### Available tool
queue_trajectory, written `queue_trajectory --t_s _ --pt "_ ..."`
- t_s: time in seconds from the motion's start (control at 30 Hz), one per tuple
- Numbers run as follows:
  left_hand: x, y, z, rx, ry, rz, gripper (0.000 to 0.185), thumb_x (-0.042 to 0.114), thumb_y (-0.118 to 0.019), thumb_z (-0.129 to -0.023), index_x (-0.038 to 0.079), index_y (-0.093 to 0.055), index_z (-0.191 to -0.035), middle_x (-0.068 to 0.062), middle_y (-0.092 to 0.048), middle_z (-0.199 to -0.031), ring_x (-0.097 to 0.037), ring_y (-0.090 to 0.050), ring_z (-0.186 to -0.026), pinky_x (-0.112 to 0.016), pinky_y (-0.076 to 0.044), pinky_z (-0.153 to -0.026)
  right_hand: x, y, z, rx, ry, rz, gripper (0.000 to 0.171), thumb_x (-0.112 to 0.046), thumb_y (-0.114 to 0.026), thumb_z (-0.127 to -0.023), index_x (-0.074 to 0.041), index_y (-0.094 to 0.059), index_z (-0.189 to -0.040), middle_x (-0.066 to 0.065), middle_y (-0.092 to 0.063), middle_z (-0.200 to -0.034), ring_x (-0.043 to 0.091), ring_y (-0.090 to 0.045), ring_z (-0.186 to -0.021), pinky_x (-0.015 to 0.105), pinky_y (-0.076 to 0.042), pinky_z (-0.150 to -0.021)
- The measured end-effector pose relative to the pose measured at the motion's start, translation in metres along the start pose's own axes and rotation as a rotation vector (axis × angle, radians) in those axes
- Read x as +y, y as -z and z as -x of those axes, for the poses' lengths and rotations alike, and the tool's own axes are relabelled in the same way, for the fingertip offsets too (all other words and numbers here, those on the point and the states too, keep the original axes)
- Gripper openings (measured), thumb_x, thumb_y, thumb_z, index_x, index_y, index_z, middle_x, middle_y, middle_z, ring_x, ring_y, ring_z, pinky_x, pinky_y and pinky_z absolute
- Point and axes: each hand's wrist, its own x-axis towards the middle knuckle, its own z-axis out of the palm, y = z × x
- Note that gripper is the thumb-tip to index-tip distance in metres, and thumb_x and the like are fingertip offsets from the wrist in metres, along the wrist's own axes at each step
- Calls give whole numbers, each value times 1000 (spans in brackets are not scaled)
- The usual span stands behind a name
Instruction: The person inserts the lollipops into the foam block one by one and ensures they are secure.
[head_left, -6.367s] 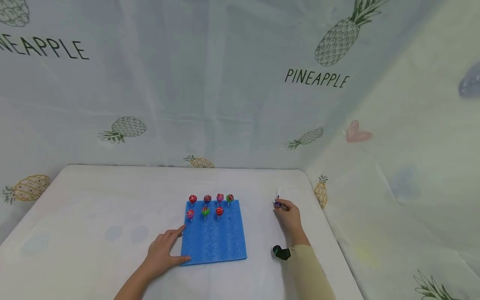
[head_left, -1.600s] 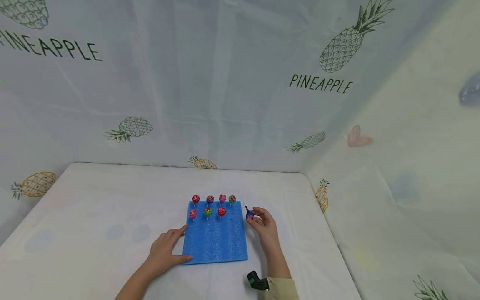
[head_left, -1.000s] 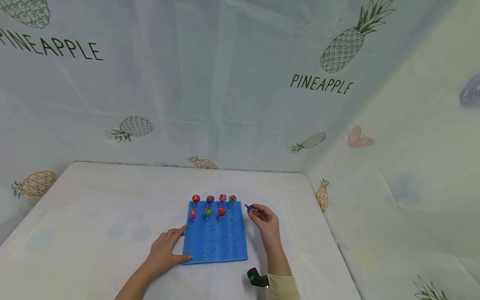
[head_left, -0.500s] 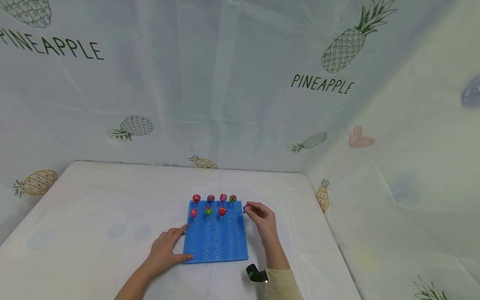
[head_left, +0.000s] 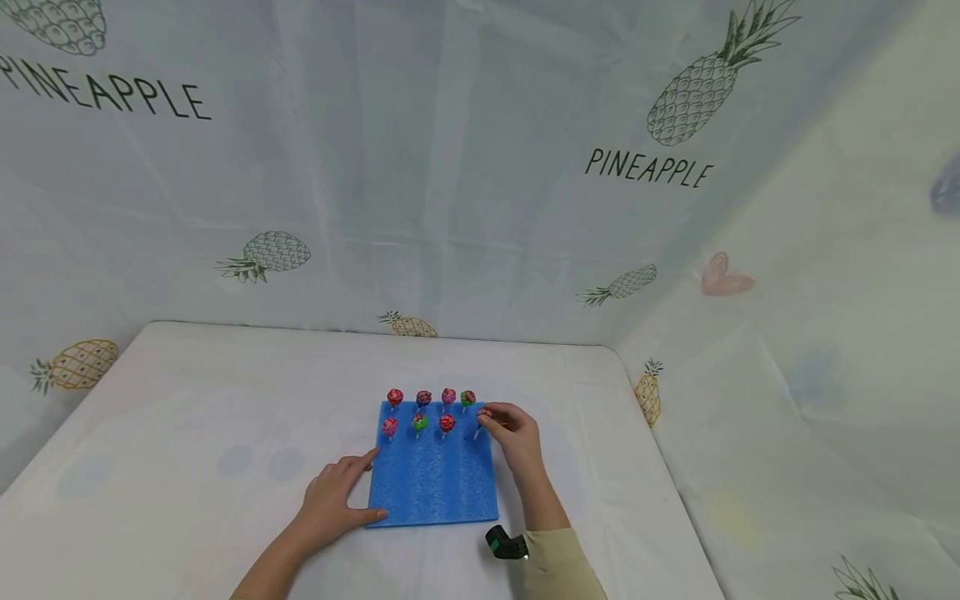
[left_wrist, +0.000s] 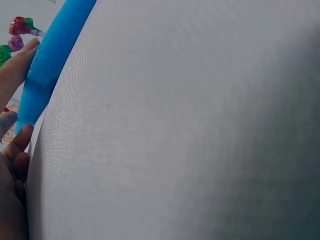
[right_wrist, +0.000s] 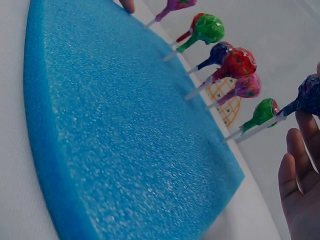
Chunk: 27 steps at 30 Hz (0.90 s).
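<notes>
- Right hand (head_left: 516,433): I see it pinching a purple-wrapped lollipop (right_wrist: 307,97) by the head, stick angled down to the blue foam pad (head_left: 432,475) at its far right area; whether the stick tip has entered the foam I cannot tell.
- Left hand (head_left: 333,500): fingers straight, pressed flat against the pad's near-left edge, holding nothing.
- 7 lollipops (head_left: 420,423) stand in the pad: 4 in the far row, 3 in the next.
- Risk: the tilted stick could bend or skid across the foam rather than pierce it; I judge the angle to be the cause.
- Risk: the right hand could knock the green lollipop (head_left: 468,398) just beside it.
- Hidden: the left wrist view is mostly white tablecloth (left_wrist: 190,125); the right wrist view cuts off the thumb and most fingers.
</notes>
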Motion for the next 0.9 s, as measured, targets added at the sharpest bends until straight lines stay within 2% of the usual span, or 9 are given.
queue_trajectory --t_s 0.13,0.2,0.37,0.9 --pt "0 -1 0 -6 8 4 101 63 -80 -66 15 -44 -147 -5 -56 -125 -27 -49 -109 -53 -43 -88 17 -4 -6 6 8 15 25 -19 -76 -87 -5 -72 -107 4 -69 -99 16 -62 -88 24 -52 -76" --pt "0 -1 0 -7 9 2 101 64 -79 -66 15 -44 -147 -5 -56 -125 -27 -49 -109 -53 -43 -88 19 -6 -7 6 28 12 26 -20 -76 -87 -4 -72 -106 5 -70 -97 17 -62 -87 25 -52 -75" --pt "0 -1 0 -4 6 10 101 64 -79 -66 15 -44 -147 -5 -56 -125 -28 -49 -110 -54 -43 -89 22 -9 -8 3 52 -31 26 -17 -77 -85 -1 -72 -105 8 -70 -94 17 -62 -84 26 -52 -74" --pt "0 -2 -1 5 1 -2 100 63 -80 -66 15 -45 -146 -4 -57 -124 -27 -49 -109 -52 -44 -88 28 -15 -9 10 15 -46 29 -18 -78 -84 -1 -72 -106 5 -69 -92 16 -62 -83 25 -52 -73"
